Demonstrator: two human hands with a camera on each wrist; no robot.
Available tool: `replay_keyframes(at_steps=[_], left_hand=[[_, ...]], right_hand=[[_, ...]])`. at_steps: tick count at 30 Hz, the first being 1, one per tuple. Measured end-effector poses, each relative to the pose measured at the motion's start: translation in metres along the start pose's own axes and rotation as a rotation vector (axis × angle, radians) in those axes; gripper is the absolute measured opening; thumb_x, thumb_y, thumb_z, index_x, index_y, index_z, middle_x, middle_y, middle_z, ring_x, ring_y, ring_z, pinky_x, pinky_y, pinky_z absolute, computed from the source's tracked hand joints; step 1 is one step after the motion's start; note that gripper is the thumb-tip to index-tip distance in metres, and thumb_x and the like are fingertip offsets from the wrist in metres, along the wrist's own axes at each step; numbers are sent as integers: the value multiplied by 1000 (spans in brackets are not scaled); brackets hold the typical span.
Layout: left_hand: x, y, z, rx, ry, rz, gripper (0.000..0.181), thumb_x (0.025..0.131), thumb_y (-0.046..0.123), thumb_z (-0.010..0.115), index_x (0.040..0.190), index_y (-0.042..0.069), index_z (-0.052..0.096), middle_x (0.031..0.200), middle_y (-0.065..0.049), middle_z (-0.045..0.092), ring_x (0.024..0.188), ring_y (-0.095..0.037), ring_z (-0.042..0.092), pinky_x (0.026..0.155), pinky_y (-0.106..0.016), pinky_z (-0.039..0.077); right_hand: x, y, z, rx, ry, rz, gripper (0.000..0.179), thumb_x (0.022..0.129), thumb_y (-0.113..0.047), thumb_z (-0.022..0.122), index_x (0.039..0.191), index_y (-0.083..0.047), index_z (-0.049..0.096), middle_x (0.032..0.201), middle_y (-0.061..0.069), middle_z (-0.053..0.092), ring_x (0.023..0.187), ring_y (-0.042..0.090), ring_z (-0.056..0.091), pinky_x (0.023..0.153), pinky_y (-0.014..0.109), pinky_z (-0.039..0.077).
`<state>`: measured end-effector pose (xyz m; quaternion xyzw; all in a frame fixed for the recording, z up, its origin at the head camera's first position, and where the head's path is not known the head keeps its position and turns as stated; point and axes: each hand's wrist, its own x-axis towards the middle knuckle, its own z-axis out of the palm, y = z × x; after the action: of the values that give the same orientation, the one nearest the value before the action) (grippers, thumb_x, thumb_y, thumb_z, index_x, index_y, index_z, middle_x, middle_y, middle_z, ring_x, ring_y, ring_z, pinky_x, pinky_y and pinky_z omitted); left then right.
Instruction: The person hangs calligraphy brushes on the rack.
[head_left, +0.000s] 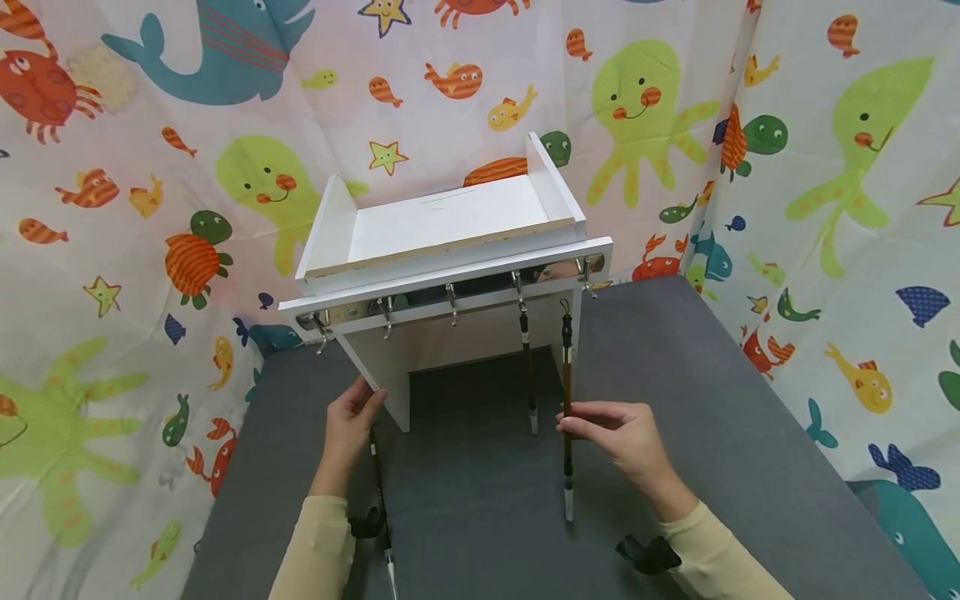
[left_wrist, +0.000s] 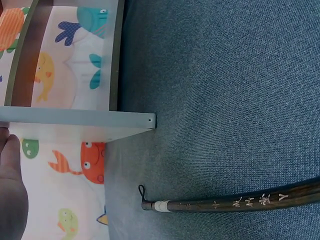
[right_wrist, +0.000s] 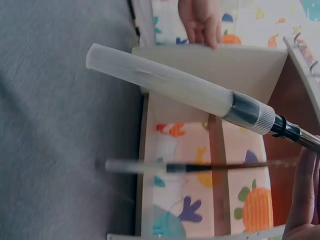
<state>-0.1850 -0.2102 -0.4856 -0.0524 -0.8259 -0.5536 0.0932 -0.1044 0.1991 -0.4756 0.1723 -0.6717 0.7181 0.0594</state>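
In the head view a white shelf (head_left: 450, 225) stands upright with a row of metal hooks along its front. My left hand (head_left: 349, 425) holds the front edge of its left side panel (head_left: 375, 379), between thumb and fingers. With my right hand (head_left: 618, 433) I pinch a brown-handled calligraphy brush (head_left: 567, 379), upright, its clear-capped tip (right_wrist: 160, 80) down. The brush's cord loop (head_left: 565, 307) is up near the rightmost hook (head_left: 587, 271), apart from it as far as I can tell. Another capped brush (head_left: 528, 367) hangs from the neighbouring hook (head_left: 517, 287).
A third brush (left_wrist: 240, 201), dark with pale characters on its handle, lies on the grey tabletop (head_left: 465, 517) near my left forearm. Other hooks, such as the middle one (head_left: 452, 304), hold nothing. A curtain (head_left: 480, 108) printed with sea animals surrounds the table.
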Motion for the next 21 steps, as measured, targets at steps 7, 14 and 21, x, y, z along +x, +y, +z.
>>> replay_keyframes(at_steps=[7,14,21], left_hand=[[-1,0,-1,2,-2,-3,48,100,11,65,146,5,53,142,-15,58,125,-26,60,90,-10,50],[1,-1,-1,-7,-5,-29,50,100,13,65,147,6,51,144,-15,56,129,-30,58,90,-9,49],[1,-1,-1,-19,-4,-31,50,99,11,65,147,4,52,144,-15,56,130,-31,57,91,-9,49]], right_hand=[[8,-4,14,86,-83,-27,25,85,8,74,107,20,68,98,19,77,88,22,77,77,37,62],[14,-5,30,108,-147,-15,21,85,5,76,104,12,73,97,21,77,86,24,77,77,38,63],[17,-4,45,110,-207,-11,23,86,0,77,106,11,73,99,19,77,87,24,77,77,38,63]])
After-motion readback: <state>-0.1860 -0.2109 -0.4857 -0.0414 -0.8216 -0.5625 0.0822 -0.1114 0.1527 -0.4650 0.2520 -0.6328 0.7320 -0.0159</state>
